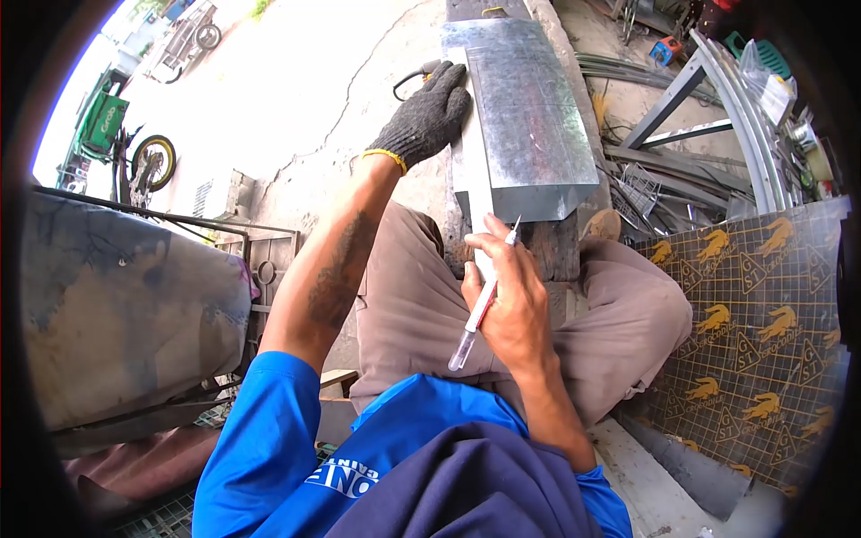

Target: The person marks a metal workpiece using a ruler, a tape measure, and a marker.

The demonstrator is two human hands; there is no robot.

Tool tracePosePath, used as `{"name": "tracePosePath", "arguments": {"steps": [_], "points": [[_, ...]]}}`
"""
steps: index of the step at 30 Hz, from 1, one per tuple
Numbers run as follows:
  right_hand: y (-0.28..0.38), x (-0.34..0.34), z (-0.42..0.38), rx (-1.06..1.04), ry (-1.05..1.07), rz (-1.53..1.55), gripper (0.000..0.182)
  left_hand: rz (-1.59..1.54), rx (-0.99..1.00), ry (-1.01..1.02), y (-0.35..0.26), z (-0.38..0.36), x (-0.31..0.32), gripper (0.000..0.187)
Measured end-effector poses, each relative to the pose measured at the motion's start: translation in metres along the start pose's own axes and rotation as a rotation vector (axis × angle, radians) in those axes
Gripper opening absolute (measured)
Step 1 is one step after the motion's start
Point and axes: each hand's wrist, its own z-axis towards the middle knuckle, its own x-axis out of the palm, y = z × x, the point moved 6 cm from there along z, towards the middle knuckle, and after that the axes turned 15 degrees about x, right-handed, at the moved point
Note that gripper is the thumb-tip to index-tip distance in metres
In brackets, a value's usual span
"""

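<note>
Ruler lies along the left of the sheet; left hand rests on its far part, grip unclear; right hand, at its near end, clasps a pen.

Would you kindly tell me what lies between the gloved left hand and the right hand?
In the head view, a pale straightedge runs from the left hand to the right hand, over the metal piece.

Strong daylight came from the upper left, the ground was washed out nearly white, soft glare lay on the metal, the trousers sat in gentle shade, fisheye distortion curved the outer edges, black vignetting swallowed the corners
</note>
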Motion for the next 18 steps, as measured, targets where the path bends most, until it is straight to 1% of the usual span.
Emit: {"name": "tracePosePath", "arguments": {"steps": [5,11,13,18], "points": [[0.0003,-0.0004,0.0007,0.001,0.005,0.010,0.041,-0.015,0.000,-0.002,-0.0019,0.0006,-0.0018,0.052],[0.0006,-0.0004,0.0006,0.010,0.006,0.011,0.040,-0.034,-0.015,0.043,-0.0047,0.0019,-0.0031,0.052],[0.0005,-0.0007,0.0009,0.005,0.000,0.017,0.039,-0.006,0.020,0.016,-0.0028,0.0018,-0.0025,0.052],[0.0005,-0.0004,0.0002,0.013,0.000,0.021,0.040,-0.003,0.054,0.020,0.0009,0.0015,-0.0008,0.052]]}}
